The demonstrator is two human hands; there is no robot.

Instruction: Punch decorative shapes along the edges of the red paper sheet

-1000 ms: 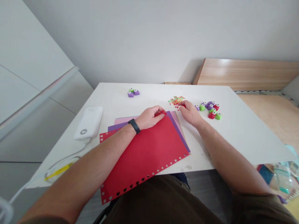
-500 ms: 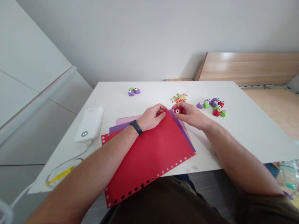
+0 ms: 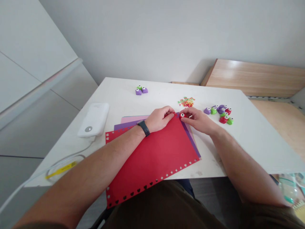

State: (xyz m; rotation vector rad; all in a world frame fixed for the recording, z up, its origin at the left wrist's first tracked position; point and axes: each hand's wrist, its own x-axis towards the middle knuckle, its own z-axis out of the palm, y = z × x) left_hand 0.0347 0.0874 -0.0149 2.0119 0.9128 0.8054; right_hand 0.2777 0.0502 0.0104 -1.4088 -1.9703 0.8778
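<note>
A red sheet of paper (image 3: 157, 156) lies over the table's front edge, with small heart and other shapes cut along its borders. My left hand (image 3: 160, 120), a dark band on its wrist, pinches the sheet's far corner between thumb and fingers. Close beside that corner, my right hand (image 3: 199, 121) grips a small red craft punch (image 3: 182, 115) with a white top. Whether the paper sits in the punch's slot I cannot tell. Under the red sheet a purple sheet (image 3: 193, 143) and a pink sheet (image 3: 130, 120) stick out.
Colourful paper cutouts (image 3: 187, 102) are heaped beyond my hands. Several punches (image 3: 222, 111) cluster at the right of the white table (image 3: 247, 143); three more punches (image 3: 141, 90) stand at the back left. A white power bank (image 3: 94, 119) with a cable and yellow tag (image 3: 61, 170) lies left.
The camera view has shifted and tilted slightly. Both hands stay at the sheet's far corner, and the red punch has turned a little in my right hand.
</note>
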